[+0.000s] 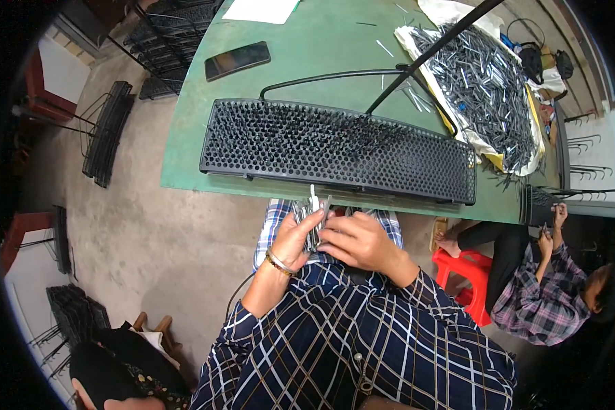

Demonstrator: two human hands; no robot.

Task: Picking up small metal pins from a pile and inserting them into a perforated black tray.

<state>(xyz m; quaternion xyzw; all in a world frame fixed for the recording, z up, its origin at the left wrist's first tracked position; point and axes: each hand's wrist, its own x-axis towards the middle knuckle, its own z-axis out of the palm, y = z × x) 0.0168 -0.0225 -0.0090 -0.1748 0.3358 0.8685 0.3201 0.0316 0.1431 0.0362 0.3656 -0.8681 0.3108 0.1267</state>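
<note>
My left hand point(294, 238) is closed around a bundle of thin metal strips point(313, 222) just off the table's front edge, above my lap. The strips stand roughly upright, and one light strip pokes above the others. From the right, my right hand point(365, 242) has its fingers bent and pressed against the same bundle; their tips are partly hidden. Just beyond both hands lies a long black panel point(342, 179) full of small round holes, with a black wire frame point(328, 80) behind it. Dark pieces seem to fill many holes towards its left and middle.
A big heap of metal strips point(488, 89) rests on white sacking at the table's right. A phone point(238, 61) lies on the green table point(328, 41). A co-worker point(543, 294) sits at right near a red stool point(468, 273); another person point(126, 369) is at lower left.
</note>
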